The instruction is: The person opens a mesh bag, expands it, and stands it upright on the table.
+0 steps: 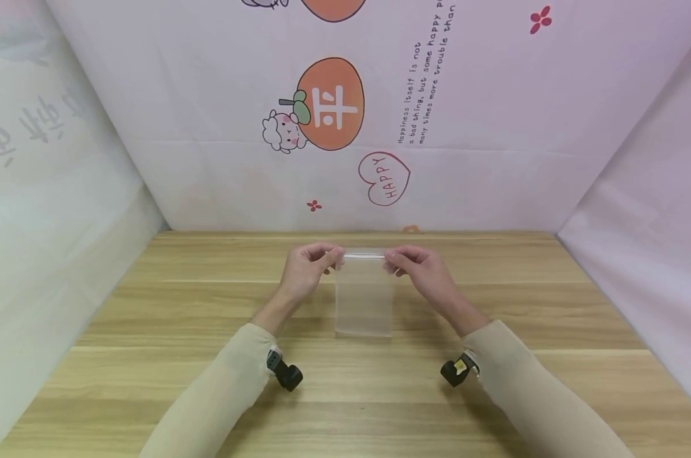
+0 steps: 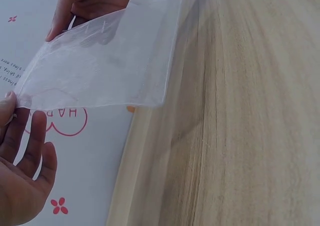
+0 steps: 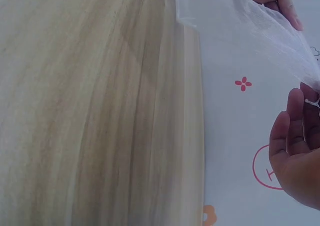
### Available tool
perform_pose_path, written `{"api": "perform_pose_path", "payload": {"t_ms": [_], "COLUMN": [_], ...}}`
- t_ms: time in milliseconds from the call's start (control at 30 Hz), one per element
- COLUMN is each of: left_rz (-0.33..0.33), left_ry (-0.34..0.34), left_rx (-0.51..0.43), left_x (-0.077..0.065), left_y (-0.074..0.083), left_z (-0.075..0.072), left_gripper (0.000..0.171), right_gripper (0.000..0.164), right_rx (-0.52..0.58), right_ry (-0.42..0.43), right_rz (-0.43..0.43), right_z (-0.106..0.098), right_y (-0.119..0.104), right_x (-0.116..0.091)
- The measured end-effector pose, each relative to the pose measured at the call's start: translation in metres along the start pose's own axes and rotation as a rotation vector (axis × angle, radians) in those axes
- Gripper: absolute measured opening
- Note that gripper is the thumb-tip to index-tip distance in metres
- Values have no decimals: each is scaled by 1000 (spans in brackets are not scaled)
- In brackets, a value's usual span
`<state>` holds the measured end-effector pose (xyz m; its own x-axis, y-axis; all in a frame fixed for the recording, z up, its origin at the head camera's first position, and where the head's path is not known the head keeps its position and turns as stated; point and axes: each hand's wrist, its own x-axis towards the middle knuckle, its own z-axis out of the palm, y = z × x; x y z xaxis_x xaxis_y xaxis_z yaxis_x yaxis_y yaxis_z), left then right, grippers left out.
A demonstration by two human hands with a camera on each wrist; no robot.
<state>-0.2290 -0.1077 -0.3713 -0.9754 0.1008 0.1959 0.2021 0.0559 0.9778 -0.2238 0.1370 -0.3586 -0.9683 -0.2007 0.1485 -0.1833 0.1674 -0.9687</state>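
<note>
A clear plastic zip bag (image 1: 363, 299) hangs flat between both hands, its zip strip at the top. My left hand (image 1: 307, 270) pinches the top left corner between thumb and fingers. At the opposite top corner, my right hand (image 1: 424, 273) pinches the bag the same way. In the left wrist view the bag (image 2: 105, 60) spans from the left hand (image 2: 25, 171) to the right hand, its lower edge over the table. The right wrist view shows the bag (image 3: 240, 28) held by the right hand (image 3: 300, 141), with the other hand beyond. Nothing can be seen inside it.
A wood-grain table (image 1: 356, 401) lies under the hands. Behind it stands a white printed cloth (image 1: 219, 184), with more white cloth (image 1: 53, 242) at the sides. Small black cameras (image 1: 288, 376) are strapped at both wrists.
</note>
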Motion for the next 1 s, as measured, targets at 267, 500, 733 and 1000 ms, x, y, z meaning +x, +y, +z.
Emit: {"api": "perform_pose_path", "payload": {"t_ms": [267,500,733,1000], "left_rz": [16,26,-49,-49], "left_ry": [-20,-60,-153,-101], "left_rx": [-25,-72,-88,-48], "left_x": [1,2,0,0], "left_y": [1,-2,-10,-13], "left_z": [-2,-3,0,2], "left_gripper": [28,30,25,14], "right_gripper": [29,25,25,25], "right_rx": [-2,10,61,46], "right_ry": [-68,-98,-68,-54], "right_rz": [-1,12,13,21], "right_z": [-4,-1,3,3], "right_y": [1,3,6,9], "right_x": [3,1,0,1]}}
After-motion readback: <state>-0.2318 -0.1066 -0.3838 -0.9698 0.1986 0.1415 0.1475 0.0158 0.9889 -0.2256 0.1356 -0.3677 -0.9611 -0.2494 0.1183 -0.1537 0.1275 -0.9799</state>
